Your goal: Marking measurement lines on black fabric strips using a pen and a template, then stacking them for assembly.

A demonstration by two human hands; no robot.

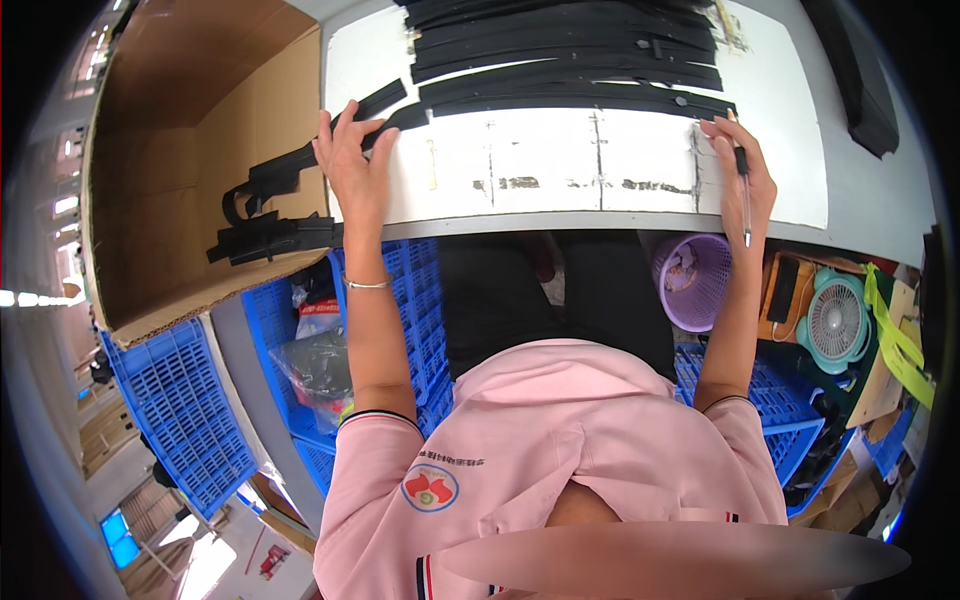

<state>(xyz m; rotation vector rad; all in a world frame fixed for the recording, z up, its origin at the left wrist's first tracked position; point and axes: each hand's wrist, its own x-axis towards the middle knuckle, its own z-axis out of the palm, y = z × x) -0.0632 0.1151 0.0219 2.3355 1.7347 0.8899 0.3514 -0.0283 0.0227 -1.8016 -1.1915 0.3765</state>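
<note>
Black fabric strips (560, 55) lie side by side in a stack of rows across a white marked board (545, 150). At the left ends of the nearest strips is my left hand (355, 165), its fingers spread and the thumb and forefinger at one strip's end. More black strip ends (285, 175) hang past it over the cardboard box edge. My right hand (745, 180) is at the right end of the nearest strip, fingertips close to it. A pen (745, 205) with a black grip is held in that hand, pointing back toward me.
A large cardboard box (215, 150) stands at the left of the table. A long black object (850, 75) lies at the far right. Below the table edge are blue crates (185, 410), a purple basket (693, 285) and a small green fan (836, 320).
</note>
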